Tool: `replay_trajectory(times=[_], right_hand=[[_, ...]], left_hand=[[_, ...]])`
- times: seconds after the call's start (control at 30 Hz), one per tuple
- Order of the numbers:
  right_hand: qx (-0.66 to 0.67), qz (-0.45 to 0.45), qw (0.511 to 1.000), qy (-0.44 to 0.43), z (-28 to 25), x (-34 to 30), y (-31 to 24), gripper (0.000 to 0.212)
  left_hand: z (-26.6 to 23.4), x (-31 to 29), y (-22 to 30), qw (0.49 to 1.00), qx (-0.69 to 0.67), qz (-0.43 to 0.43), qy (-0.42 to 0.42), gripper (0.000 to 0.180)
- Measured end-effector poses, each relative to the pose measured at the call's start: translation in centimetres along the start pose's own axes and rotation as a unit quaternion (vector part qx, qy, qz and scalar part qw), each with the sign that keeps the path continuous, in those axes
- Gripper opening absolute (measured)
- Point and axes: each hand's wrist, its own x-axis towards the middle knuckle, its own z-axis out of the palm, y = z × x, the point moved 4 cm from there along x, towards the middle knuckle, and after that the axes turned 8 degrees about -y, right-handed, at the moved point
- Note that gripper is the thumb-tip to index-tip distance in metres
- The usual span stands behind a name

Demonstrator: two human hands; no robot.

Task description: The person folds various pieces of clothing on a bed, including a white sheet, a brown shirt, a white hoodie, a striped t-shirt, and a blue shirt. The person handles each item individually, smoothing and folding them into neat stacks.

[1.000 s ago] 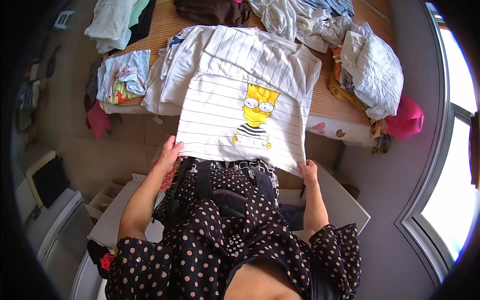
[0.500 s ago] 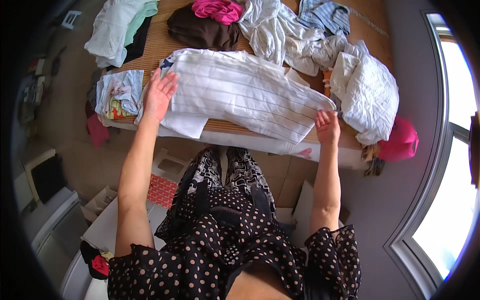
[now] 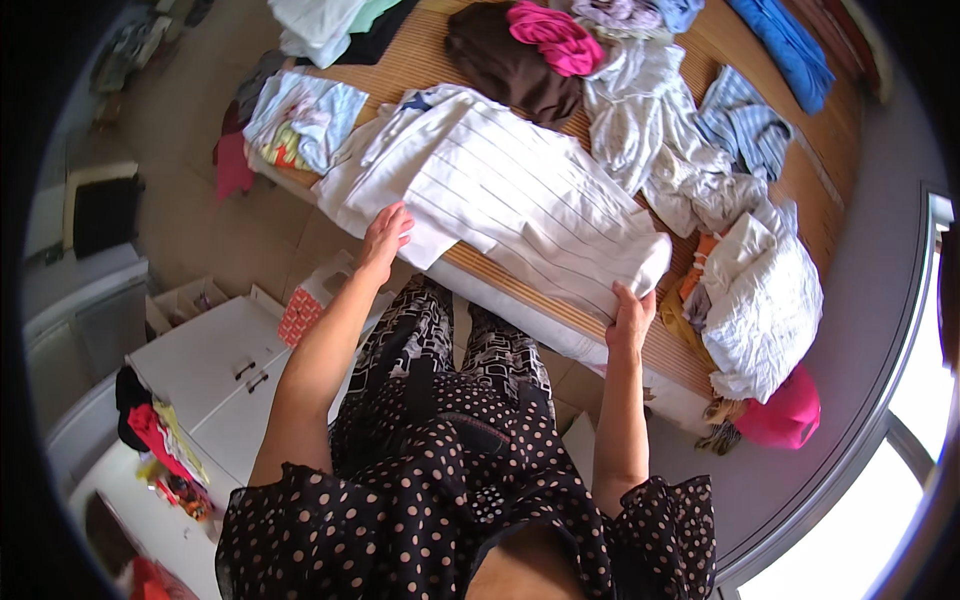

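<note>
A white striped garment (image 3: 520, 185) lies spread along the near edge of a bed with a slatted mat (image 3: 500, 272). At its right end my right hand (image 3: 631, 313) pinches the near corner between thumb and fingers. My left hand (image 3: 386, 240) is by the near edge of the garment's left part, its fingers stretched out and holding nothing. Whether those fingertips touch the cloth, I cannot tell. A dark blue patch shows at the garment's far left end. Its underside is hidden.
Beyond lie a brown garment (image 3: 500, 62), a pink cloth (image 3: 556, 38) and a pale patterned garment (image 3: 640, 120). A crumpled white cloth (image 3: 765, 305) sits to the right, above a pink item (image 3: 785, 410). Folded light-blue clothes (image 3: 305, 112) are at the left. A white cabinet (image 3: 215, 375) stands lower left.
My left hand has come from the garment's far left end down to its near edge. My right hand has closed on the right corner. The whole view has turned.
</note>
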Motion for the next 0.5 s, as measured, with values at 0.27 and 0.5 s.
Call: replay_trajectory(times=[0.27, 0.5], right_hand=[[-0.2, -0.054, 0.925, -0.319, 18.9, -1.6, -2.5, 0.044], [-0.135, 0.157, 0.974, -0.092, 8.5, 7.1, 8.5, 0.029]], left_hand=[[-0.8, 3.9, 0.7, 0.999, -0.032, 0.013, -0.022, 0.062], [0.5, 4.7, 2.4, 0.999, 0.004, -0.005, -0.042, 0.072]])
